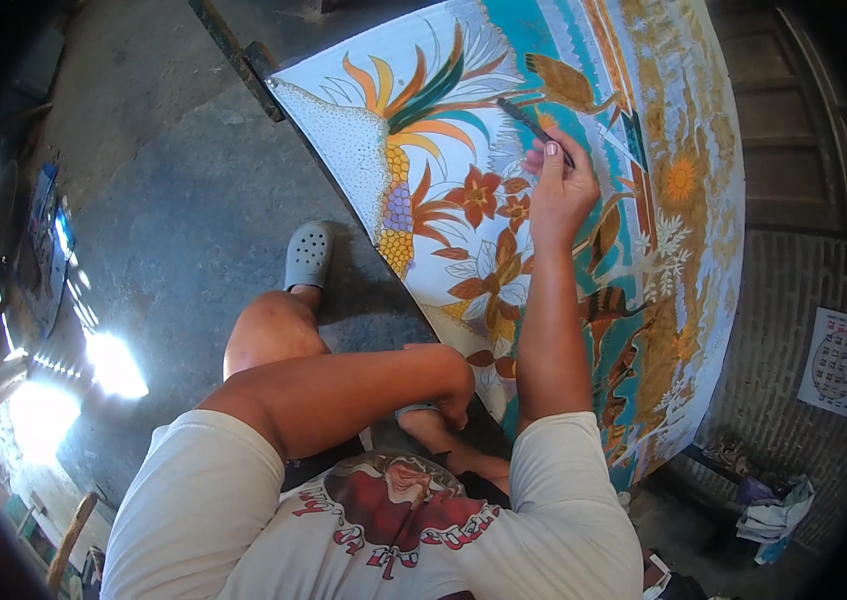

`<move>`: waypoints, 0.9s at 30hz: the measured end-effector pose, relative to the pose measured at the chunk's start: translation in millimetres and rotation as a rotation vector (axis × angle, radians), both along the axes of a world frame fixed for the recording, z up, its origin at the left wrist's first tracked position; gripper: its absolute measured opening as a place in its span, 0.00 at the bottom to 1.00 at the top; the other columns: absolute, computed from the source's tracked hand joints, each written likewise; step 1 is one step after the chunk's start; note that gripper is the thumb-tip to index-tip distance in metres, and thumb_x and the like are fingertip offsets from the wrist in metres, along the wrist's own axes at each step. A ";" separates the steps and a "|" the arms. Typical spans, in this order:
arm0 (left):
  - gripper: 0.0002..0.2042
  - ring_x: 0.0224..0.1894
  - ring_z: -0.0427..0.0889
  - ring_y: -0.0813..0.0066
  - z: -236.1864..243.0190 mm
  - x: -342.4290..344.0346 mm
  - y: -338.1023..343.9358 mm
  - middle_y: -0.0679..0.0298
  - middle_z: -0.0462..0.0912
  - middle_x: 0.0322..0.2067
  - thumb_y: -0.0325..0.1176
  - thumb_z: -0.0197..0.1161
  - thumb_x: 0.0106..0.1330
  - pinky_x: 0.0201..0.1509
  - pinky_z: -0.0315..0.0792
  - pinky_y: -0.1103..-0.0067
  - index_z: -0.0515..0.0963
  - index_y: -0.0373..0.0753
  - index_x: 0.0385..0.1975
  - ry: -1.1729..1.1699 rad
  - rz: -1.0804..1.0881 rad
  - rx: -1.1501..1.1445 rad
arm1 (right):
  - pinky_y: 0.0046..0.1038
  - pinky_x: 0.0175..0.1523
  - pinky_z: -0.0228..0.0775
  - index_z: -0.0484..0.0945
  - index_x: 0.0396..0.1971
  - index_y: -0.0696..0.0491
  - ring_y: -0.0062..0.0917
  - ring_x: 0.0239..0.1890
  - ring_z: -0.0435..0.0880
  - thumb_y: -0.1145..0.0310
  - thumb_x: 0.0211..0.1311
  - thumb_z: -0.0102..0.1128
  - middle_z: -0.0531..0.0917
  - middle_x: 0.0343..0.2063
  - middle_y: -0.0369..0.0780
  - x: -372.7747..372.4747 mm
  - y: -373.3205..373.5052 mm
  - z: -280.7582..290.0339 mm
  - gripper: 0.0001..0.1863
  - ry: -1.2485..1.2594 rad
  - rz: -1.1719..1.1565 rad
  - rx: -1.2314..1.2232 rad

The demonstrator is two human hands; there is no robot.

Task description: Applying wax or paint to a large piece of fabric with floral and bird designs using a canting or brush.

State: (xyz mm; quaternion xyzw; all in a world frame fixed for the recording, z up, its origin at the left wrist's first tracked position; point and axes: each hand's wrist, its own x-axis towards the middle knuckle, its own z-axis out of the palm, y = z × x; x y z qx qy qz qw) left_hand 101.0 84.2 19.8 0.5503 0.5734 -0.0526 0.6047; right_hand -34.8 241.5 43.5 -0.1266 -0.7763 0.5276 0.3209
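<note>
From where I stand, the grey floor (194,190) spreads out to the left, with bright light falling low at that side. A big painted sheet (489,225) slants across the right half, covered with leaves, brown flowers and birds on white, teal and gold. Beyond it are a brick wall (784,290) and a calendar (834,360), with a heap of crumpled cloth (782,515) below. One foot wears a grey clog (310,256). The left hand (458,402) hangs by the person's legs, and I can't tell how its fingers sit. The right hand (562,182), over the sheet, pinches a slim dark stick (524,120) between thumb and fingers, its far end near a brown bird
</note>
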 end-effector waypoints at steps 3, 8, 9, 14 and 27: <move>0.34 0.57 0.83 0.51 -5.8 0.3 -0.5 0.51 0.85 0.54 0.63 0.63 0.61 0.60 0.75 0.60 0.86 0.36 0.52 -0.007 0.009 0.013 | 0.29 0.41 0.86 0.80 0.51 0.62 0.24 0.33 0.86 0.74 0.76 0.55 0.85 0.38 0.43 6.0 -23.5 1.1 0.12 0.007 0.074 -0.290; 0.35 0.56 0.84 0.52 -22.9 4.6 2.4 0.48 0.86 0.52 0.65 0.62 0.62 0.60 0.74 0.60 0.86 0.34 0.50 -0.067 -0.070 0.148 | 0.32 0.41 0.85 0.78 0.54 0.62 0.26 0.32 0.86 0.73 0.75 0.56 0.86 0.39 0.47 43.3 -60.5 5.0 0.14 0.023 0.279 -0.779; 0.36 0.55 0.84 0.52 -25.5 3.9 1.6 0.47 0.86 0.51 0.66 0.61 0.62 0.60 0.74 0.60 0.86 0.33 0.50 -0.072 -0.069 0.145 | 0.32 0.41 0.85 0.78 0.54 0.62 0.26 0.32 0.86 0.73 0.75 0.56 0.86 0.39 0.47 55.6 -66.3 6.1 0.14 0.033 0.278 -0.781; 0.39 0.52 0.85 0.54 -9.7 -9.3 2.0 0.48 0.88 0.48 0.70 0.59 0.63 0.60 0.74 0.62 0.87 0.32 0.45 -0.056 -0.048 0.066 | 0.38 0.43 0.83 0.78 0.56 0.59 0.28 0.35 0.86 0.69 0.75 0.57 0.86 0.40 0.45 148.7 -47.6 14.5 0.15 0.106 0.331 -1.001; 0.40 0.43 0.88 0.63 -51.7 6.2 4.1 0.57 0.91 0.33 0.72 0.57 0.64 0.53 0.79 0.66 0.84 0.30 0.44 0.103 -0.002 -0.179 | 0.35 0.42 0.82 0.81 0.45 0.54 0.25 0.29 0.81 0.56 0.77 0.55 0.81 0.30 0.36 701.8 61.6 52.2 0.16 0.347 -0.869 -0.802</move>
